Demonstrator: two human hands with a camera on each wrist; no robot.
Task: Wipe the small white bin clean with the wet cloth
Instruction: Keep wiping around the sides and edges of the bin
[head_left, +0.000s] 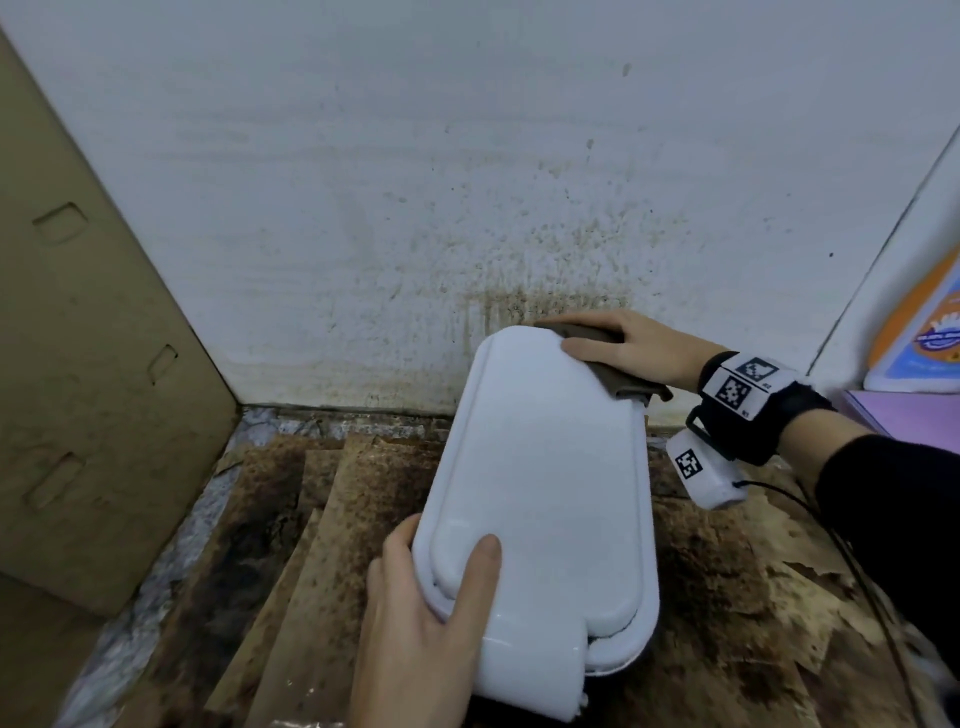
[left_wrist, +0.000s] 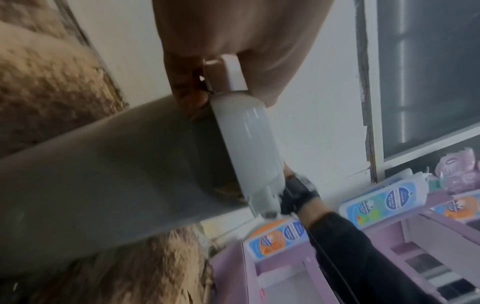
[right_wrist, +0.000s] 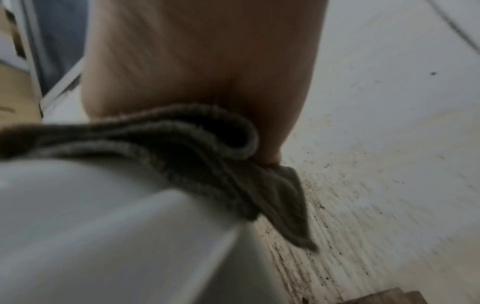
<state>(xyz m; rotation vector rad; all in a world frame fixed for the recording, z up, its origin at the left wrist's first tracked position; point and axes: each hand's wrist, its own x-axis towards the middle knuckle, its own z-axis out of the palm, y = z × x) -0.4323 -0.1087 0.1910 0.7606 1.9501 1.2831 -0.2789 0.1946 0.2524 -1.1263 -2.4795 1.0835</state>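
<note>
The small white bin (head_left: 540, 493) stands in the middle of the head view, lid up, on stained cardboard. My left hand (head_left: 452, 618) grips its near left corner, thumb on top of the lid and fingers underneath. In the left wrist view the left hand (left_wrist: 233, 51) pinches the lid's edge above the bin's grey-looking side (left_wrist: 103, 174). My right hand (head_left: 623, 343) holds the folded brown wet cloth (head_left: 618, 376) against the bin's far right corner, close to the wall. The right wrist view shows the right hand (right_wrist: 202, 72) pressing the cloth (right_wrist: 182, 144) onto the bin's rounded edge (right_wrist: 91, 226).
A stained white wall (head_left: 467, 208) stands right behind the bin. A tall cardboard box (head_left: 93, 364) closes off the left. Dirty cardboard sheets (head_left: 311, 545) cover the floor. Purple boxes with packets (left_wrist: 285, 277) sit to the right. A black cable (head_left: 831, 530) trails from my right wrist.
</note>
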